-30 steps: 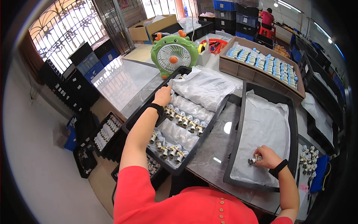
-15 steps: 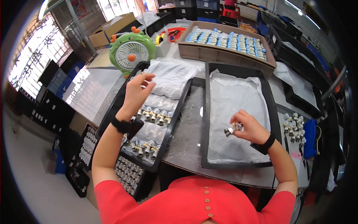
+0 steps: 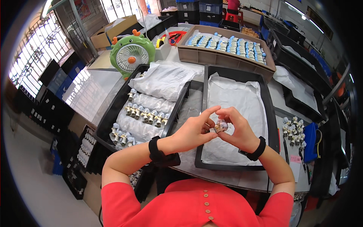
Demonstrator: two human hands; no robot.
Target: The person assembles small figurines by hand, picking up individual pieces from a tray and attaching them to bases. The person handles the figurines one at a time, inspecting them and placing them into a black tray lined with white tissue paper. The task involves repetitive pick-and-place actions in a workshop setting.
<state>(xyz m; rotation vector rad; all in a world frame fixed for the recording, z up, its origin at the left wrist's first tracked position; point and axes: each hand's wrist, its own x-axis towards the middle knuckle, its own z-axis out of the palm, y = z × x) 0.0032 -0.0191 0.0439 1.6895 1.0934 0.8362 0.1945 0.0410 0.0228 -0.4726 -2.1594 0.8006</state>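
Observation:
A small figurine (image 3: 221,126) with a pale lilac head is held between my two hands over the left part of the paper-lined black tray (image 3: 200,151). My right hand (image 3: 242,130) curls thumb and fingers around it. From the other side, my left hand (image 3: 192,131) closes on it with thumb and fingers; its lower part is mostly hidden. To the left, a second black tray (image 3: 99,130) carries rows of similar figurines (image 3: 145,114) on white paper, and a folded white sheet (image 3: 160,80) covers its far part.
A green fan (image 3: 132,55) stands at the far left of the table. Behind the trays sits a brown bin (image 3: 223,57) of blue-and-white pieces. At right are loose figurines (image 3: 293,130), a blue container (image 3: 311,142) and pens. Stacked crates (image 3: 45,109) stand at left.
My left hand has moved from above the left tray down and right to the figurine. My right hand has moved slightly left with the figurine, and both hands now meet around it.

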